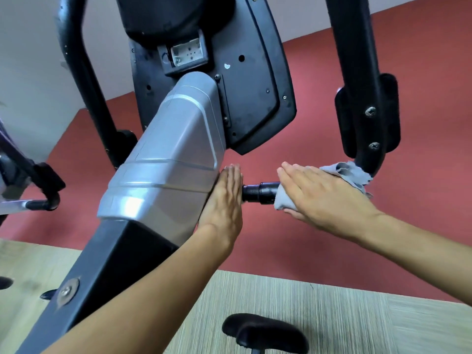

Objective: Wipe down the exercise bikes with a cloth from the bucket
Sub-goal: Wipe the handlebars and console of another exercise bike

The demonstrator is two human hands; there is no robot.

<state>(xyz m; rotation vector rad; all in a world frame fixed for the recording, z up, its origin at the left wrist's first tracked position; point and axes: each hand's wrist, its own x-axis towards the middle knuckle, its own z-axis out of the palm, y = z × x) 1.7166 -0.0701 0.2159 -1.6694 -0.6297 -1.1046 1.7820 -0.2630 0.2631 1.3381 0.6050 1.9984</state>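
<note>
Grey cloth (pixel 353 175), silver bike housing (pixel 168 159), red floor (pixel 306 251).

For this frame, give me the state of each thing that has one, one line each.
left hand: flat, fingers straight, pressed against the silver housing.
right hand: fingers straight on top, thumb beneath, holding the cloth around the black bar.
cloth: grey, crumpled, wrapped on the bar under the right hand.
black bar: horizontal, partly covered by the cloth.
silver housing: glossy, tilted.
</note>
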